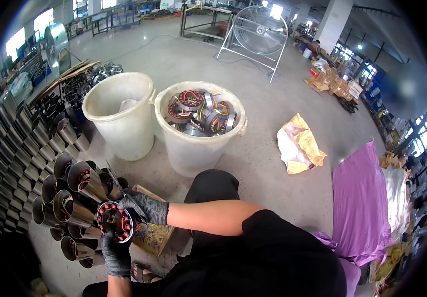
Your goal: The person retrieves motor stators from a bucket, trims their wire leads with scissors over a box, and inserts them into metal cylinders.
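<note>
A ring-shaped motor stator with red windings around its inside is held up in front of the metal tubes. My left hand, in a dark grey glove, is closed on its lower edge. My right hand, gloved the same way, is at the stator's right side. A long, thin, pointed metal tool sticks up and left out of its fingers; its handle is hidden, so its exact kind is unclear. Blue wire hangs below the right hand. Several shiny tubes lie just left, some with red-wound stators inside.
A shallow wooden tray with small bits sits under my hands. Two white plastic barrels stand ahead: one holds something pale, the other several stators. Stacked tubes fill the left. A torn sack and purple cloth lie right.
</note>
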Tool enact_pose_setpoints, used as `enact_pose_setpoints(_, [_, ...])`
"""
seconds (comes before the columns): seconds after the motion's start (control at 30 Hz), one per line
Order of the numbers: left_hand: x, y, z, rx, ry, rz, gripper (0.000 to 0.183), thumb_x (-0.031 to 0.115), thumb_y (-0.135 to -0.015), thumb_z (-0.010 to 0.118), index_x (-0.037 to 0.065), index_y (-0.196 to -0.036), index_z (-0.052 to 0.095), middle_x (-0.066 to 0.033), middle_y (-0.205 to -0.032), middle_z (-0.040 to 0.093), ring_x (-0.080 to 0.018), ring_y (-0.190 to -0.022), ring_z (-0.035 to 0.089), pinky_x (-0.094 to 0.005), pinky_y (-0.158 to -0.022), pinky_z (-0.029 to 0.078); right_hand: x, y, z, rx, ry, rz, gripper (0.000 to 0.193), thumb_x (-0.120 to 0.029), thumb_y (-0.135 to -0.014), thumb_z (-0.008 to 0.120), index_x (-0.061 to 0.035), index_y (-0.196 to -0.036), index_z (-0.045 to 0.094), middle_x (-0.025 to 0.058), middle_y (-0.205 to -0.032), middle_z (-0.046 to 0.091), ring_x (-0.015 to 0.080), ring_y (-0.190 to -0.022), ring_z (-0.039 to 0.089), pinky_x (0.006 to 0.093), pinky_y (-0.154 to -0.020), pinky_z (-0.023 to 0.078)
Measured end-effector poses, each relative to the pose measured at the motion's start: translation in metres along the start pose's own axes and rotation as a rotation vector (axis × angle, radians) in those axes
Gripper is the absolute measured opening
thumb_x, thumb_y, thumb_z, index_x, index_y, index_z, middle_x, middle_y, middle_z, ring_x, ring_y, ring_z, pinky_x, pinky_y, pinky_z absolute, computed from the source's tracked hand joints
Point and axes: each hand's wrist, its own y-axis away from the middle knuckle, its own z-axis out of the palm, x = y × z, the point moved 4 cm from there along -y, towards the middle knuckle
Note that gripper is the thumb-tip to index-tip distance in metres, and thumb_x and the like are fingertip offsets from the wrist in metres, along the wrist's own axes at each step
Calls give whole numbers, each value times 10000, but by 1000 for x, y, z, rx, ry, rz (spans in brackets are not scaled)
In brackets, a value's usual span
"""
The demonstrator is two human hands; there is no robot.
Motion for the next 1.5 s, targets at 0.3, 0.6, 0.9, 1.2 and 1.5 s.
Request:
enact_pose_setpoints(0.3, [16,17,-41,431,-274,95,338,146,-773,647,117,-1103,575,-35,-907,607,-189,-831,635,-390,-732,574,19,2,14,178,1010,-76,518,-402,-805,748,-3,-1084,573,246,-891,668,398,-875,664,442,-758,519])
enact_pose_setpoints(0.6, [20,16,7,-18,-316,95,767,289,-787,755,48,-1429,413,-101,-1329,549,-255,-1222,533,-411,-1024,439,14,20,29,106,39,416,310,-372,-935,612,-87,-1051,652,35,-818,641,93,-586,575,226,-454,423])
enact_pose_setpoints(0.9, [2,3,-12,-13,-719,229,703,325,-883,726,10,-1402,372,-117,-1321,527,-212,-1225,502,-370,-1041,417,48,24,3,59,93,484,329,-432,-927,602,-106,-954,642,8,-704,565,91,-531,518,230,-431,383])
enact_pose_setpoints(1.2, [-6,1,-15,8,-624,-17,614,353,-864,734,6,-1312,499,-69,-1125,631,-154,-1013,589,-323,-892,498,58,25,-9,227,-39,439,319,-393,-917,588,-80,-866,628,55,-607,560,164,-430,495,294,-376,366])
enact_pose_setpoints(1.5, [-20,1,-13,171,-1226,-88,266,102,-912,604,7,-1160,611,-142,-819,664,-165,-764,640,-347,-720,516,70,32,-11,319,-48,505,358,-433,-867,649,-77,-908,635,58,-630,586,170,-431,504,301,-355,349])
